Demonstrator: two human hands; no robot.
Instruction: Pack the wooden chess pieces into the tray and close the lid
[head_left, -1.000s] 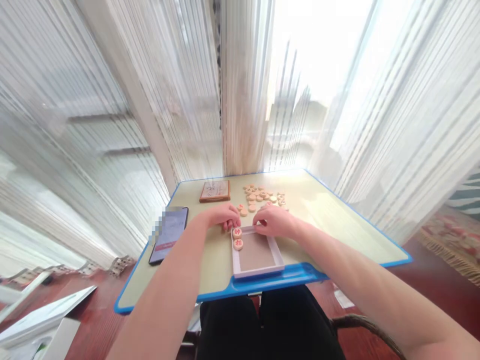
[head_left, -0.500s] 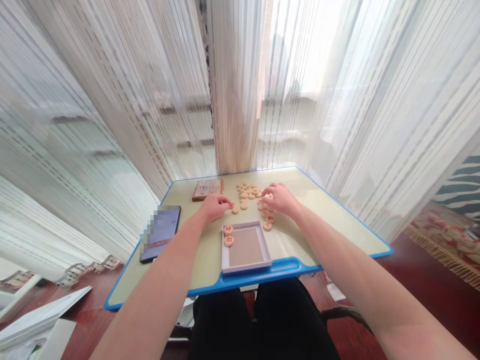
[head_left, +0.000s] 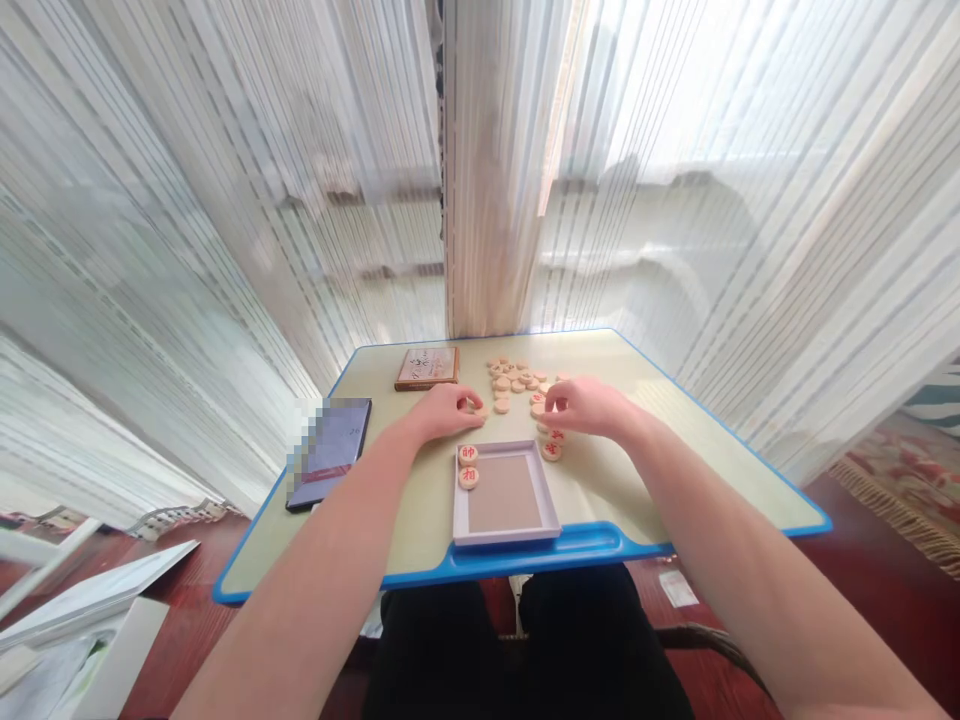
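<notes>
My left hand point(head_left: 448, 412) rests low over the table, its fingers curled round a wooden Chinese chess piece point(head_left: 480, 410) left of the pile. On the right, my right hand point(head_left: 589, 405) pinches at a round piece point(head_left: 538, 410), partly hidden by the fingers. Just below that hand lie red-marked pieces point(head_left: 551, 452), one close to the box. The shallow white box point(head_left: 507, 534) sits near the front edge. Inside its left side are two red-marked pieces, an upper one point(head_left: 468, 456) and a lower one point(head_left: 469, 478).
Several loose pieces point(head_left: 517, 378) lie in a pile toward the back. A printed box lid point(head_left: 427, 368) is at the back left, and a tablet point(head_left: 337, 450) lies along the left side. The table point(head_left: 645, 480) has a blue rim; curtains hang behind it.
The view has shifted slightly. My right hand has come down nearer the red-marked pieces, with its fingers round one. My left hand's fingers have closed more over the piece beside them.
</notes>
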